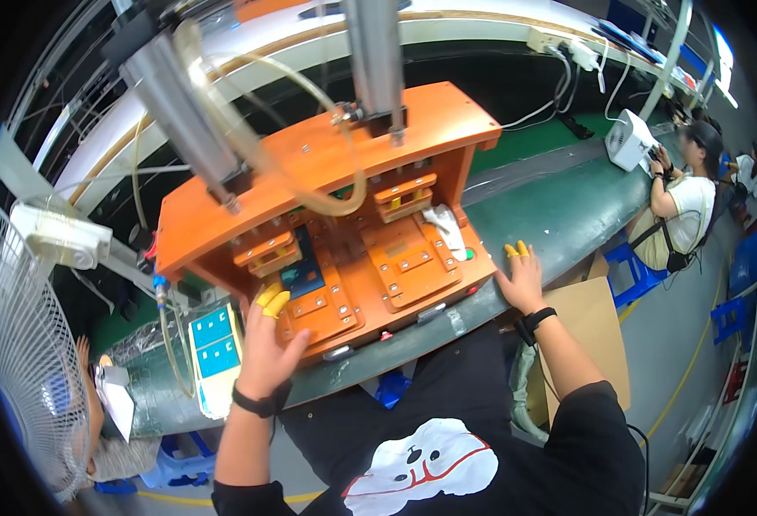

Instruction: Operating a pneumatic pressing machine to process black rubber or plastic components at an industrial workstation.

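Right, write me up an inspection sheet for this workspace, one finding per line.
Surface: green bench, dark strip along its far side.
Work items: orange press; dark blue panel on its left fixture; crumpled white item beside the right fixture.
Clutter: teal-and-cream sheets left of the press.
Hands: left hand open by the left fixture, contact unclear; right hand open at the bench, right of the press; yellow covers on some fingers of both.
Held in hands: nothing seen.
Cables: clear hose looping over the press; white cables behind the bench.
Surroundings: seated co-worker at right; blue stool; cardboard below the bench.
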Available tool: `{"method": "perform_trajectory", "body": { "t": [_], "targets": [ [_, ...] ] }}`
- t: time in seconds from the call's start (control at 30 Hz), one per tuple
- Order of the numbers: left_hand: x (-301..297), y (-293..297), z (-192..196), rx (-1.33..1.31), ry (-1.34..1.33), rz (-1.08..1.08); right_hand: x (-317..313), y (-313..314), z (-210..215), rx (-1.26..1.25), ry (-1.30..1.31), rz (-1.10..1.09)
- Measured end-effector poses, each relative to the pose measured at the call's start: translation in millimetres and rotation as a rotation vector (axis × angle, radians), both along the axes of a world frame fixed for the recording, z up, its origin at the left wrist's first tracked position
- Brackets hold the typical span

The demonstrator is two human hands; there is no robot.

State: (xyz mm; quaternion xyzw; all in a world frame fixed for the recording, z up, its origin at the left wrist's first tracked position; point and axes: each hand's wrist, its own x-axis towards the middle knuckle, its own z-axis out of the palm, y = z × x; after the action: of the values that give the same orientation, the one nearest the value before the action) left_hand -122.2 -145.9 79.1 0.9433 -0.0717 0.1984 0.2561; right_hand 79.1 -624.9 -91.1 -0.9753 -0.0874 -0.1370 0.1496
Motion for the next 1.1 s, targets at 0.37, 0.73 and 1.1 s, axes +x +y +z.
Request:
{"method": "perform_trajectory", "body": {
  "t": [0.37,0.73,1.1],
  "targets": [
    [-6.8,-14.6,-27.6,-0.012,-0.138,0.148,16.9,9.0,-1.7,-0.060,0.044,-0.005],
    [-5.3,-11.1,-31.6,-0.033,-0.152,0.170,15.4,10.1,-6.7,0.045,-0.004,-0.016],
    [-5.5,-12.7,-32.3,-0.041,-0.201,0.166,16.9,9.7,-6.0,0.067,-0.037,-0.015]
  ]
}}
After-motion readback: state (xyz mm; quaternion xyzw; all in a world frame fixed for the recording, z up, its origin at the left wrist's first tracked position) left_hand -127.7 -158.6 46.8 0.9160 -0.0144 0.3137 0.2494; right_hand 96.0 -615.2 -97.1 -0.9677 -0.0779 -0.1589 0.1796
